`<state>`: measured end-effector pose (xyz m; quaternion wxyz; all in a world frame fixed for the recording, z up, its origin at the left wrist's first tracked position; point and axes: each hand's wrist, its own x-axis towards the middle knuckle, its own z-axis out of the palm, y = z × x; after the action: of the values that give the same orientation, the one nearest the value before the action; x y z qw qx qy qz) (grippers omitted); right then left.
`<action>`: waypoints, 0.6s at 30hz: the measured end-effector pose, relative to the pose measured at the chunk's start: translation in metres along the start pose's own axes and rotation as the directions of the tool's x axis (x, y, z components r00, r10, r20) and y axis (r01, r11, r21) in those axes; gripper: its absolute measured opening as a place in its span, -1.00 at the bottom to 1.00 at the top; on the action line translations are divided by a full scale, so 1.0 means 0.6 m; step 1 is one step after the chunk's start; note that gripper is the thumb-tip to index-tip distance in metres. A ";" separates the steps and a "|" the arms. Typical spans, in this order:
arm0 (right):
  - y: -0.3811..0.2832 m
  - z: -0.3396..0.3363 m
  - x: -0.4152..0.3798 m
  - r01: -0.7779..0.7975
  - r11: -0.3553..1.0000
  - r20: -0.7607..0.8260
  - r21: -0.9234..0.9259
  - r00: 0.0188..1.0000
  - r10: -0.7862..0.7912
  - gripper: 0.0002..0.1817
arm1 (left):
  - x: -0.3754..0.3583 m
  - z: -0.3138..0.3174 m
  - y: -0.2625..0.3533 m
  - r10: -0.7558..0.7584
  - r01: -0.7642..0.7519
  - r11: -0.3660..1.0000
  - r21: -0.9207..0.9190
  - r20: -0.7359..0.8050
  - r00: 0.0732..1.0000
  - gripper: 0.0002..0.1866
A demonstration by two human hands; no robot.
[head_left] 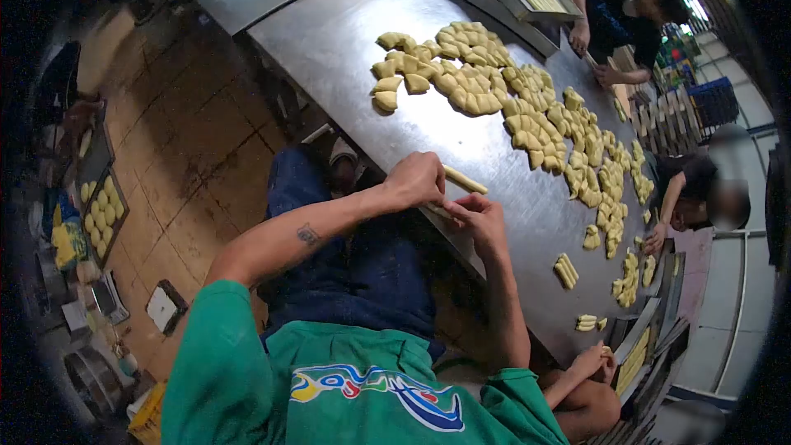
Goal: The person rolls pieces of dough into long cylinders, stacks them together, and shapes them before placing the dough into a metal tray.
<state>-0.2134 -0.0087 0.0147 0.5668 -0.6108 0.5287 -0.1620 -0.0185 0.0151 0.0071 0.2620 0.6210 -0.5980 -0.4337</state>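
At the near edge of the metal table, my left hand (416, 180) is closed, its fingers pinched around one end of a small pale dough strip (438, 210). Facing it, my right hand (479, 221) pinches the other end, and the fingers cover much of the strip. Just beyond both hands a rolled dough stick (465, 179) lies on the tabletop. Farther across, many cut dough pieces (474, 86) are spread in a long band. A small group of dough sticks (566, 271) rests to the right.
The metal table (346, 58) runs diagonally ahead. Metal trays (494, 8) stand at its far side. Co-workers (618, 29) work along the far and right edges; another person's hands (595, 361) are close at lower right. A tray of dough rounds (103, 218) is at left.
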 end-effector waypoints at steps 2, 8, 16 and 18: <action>-0.004 0.010 0.002 -0.015 0.999 -0.013 -0.028 1.000 0.014 -0.69 | -0.003 0.007 -0.010 0.018 -0.014 0.994 0.109 -0.034 0.999 -0.65; 0.037 -0.024 0.003 0.010 0.994 0.060 -0.106 0.998 -0.004 -0.63 | -0.008 -0.026 -0.062 0.274 -0.232 0.903 0.363 -0.069 0.959 -0.60; -0.006 0.006 0.016 -0.167 0.879 -0.125 -0.447 0.984 0.123 -0.43 | -0.004 -0.025 -0.009 0.022 -0.035 0.892 0.451 0.034 0.999 -0.53; -0.017 0.016 0.012 -0.165 0.808 -0.151 -0.566 0.984 0.095 -0.37 | -0.003 -0.014 -0.016 0.067 -0.054 0.867 0.495 -0.007 0.998 -0.54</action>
<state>-0.1985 -0.0115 0.0176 0.3336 -0.7055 0.6252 0.0096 -0.0065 0.0169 0.0036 0.1150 0.6535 -0.7051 -0.2502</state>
